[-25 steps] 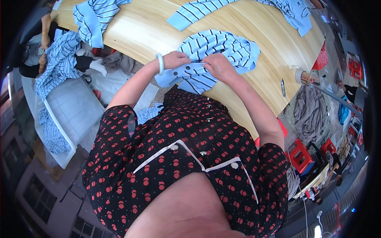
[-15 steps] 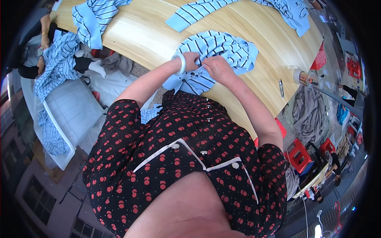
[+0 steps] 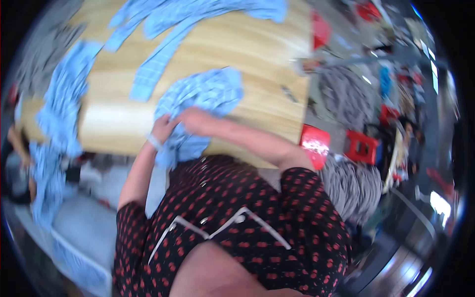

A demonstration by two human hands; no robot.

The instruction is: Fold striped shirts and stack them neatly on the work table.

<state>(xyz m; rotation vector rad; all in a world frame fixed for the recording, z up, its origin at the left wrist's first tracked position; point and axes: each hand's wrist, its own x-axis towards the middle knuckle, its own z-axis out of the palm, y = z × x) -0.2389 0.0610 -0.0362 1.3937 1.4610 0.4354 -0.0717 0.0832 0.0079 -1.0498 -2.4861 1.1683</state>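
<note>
A light-blue striped knit top [image 3: 210, 89] lies bunched on the near part of the table, its lower part hanging toward my body. My left hand [image 3: 163, 127], with a pale bangle [image 3: 154, 142] at its wrist, is closed on the near edge of the cloth. My right hand [image 3: 194, 121] is closed right beside it, the two almost touching. Motion blur hides the exact finger positions. Any small thing between the fingertips cannot be made out.
More blue garments [image 3: 217, 11] lie across the far side of the wooden table [image 3: 257, 64]. Others [image 3: 64, 99] drape over its left end, near another person's arm [image 3: 19, 144]. A small slim tool [image 3: 288, 94] lies at right. Red stools [image 3: 361, 147] and grey cloth piles [image 3: 349, 96] stand beyond.
My view has turned, shifting the table and my hands leftward and lower in the picture, now blurred. Both hands stay together on the striped knit top.
</note>
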